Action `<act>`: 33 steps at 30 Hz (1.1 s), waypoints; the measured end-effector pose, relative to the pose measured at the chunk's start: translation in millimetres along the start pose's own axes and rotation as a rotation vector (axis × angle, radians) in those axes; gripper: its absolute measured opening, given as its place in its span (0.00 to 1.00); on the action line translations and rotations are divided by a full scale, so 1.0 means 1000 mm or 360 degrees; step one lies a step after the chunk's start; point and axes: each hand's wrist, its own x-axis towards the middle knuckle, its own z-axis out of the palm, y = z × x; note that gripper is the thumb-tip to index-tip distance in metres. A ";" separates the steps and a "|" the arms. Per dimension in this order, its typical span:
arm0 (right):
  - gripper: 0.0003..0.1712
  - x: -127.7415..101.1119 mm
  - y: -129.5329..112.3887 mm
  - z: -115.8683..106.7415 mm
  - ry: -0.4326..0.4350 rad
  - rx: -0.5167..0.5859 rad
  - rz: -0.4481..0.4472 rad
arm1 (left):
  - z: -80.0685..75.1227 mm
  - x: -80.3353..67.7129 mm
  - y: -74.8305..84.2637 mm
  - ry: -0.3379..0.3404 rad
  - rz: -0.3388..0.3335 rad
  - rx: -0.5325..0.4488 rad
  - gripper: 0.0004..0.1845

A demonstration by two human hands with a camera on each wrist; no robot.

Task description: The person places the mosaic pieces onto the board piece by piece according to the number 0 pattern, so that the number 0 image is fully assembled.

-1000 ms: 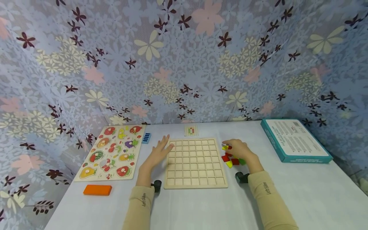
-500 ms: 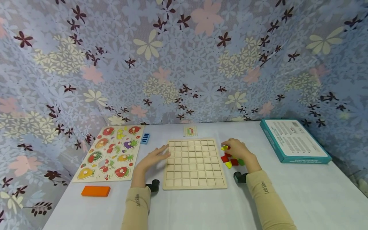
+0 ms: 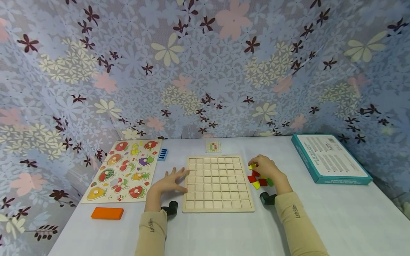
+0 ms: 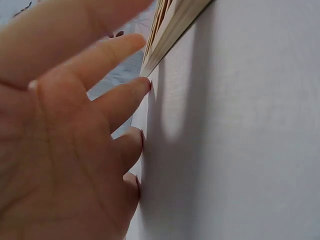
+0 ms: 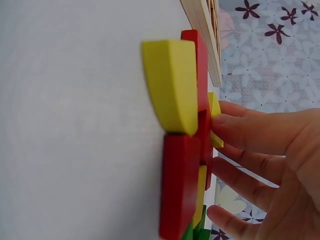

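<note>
A square wooden grid board [image 3: 218,211] lies in front of me. Along its left edge my left hand [image 3: 168,183] spreads its fingers, index finger and thumb right at the rim, holding nothing. To the right of the board, my right hand [image 3: 265,167] reaches over a small heap of red, yellow and green blocks. In the right wrist view its thumb and index finger pinch a yellow block [image 5: 214,105] at the far side of the heap. Nearer that camera lie another yellow block [image 5: 175,85] with a curved side and a red block [image 5: 179,185].
Behind the board lies a small pattern card [image 3: 213,146]. On the left are a fruit puzzle board [image 3: 128,174], a small blue slotted piece [image 3: 162,154] and an orange block [image 3: 107,213]. A teal box [image 3: 333,160] sits at the back right. A floral cloth [image 3: 205,71] hangs behind the table.
My left hand has drawn back from the board's upper left corner, down along its left edge, and spread its fingers. The right hand stays over the blocks, almost unmoved.
</note>
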 end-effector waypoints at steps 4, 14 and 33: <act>0.12 -0.001 0.000 0.000 0.0018 0.0025 0.0004 | 0.001 0.000 -0.004 -0.0002 0.0000 0.0009 0.44; 0.14 -0.002 0.002 0.002 0.0029 0.0166 -0.0027 | 0.002 -0.001 -0.015 0.0002 0.0008 -0.0005 0.45; 0.16 0.003 -0.002 0.001 0.0032 0.0380 0.0008 | -0.001 0.000 -0.015 -0.0001 0.0018 0.0004 0.46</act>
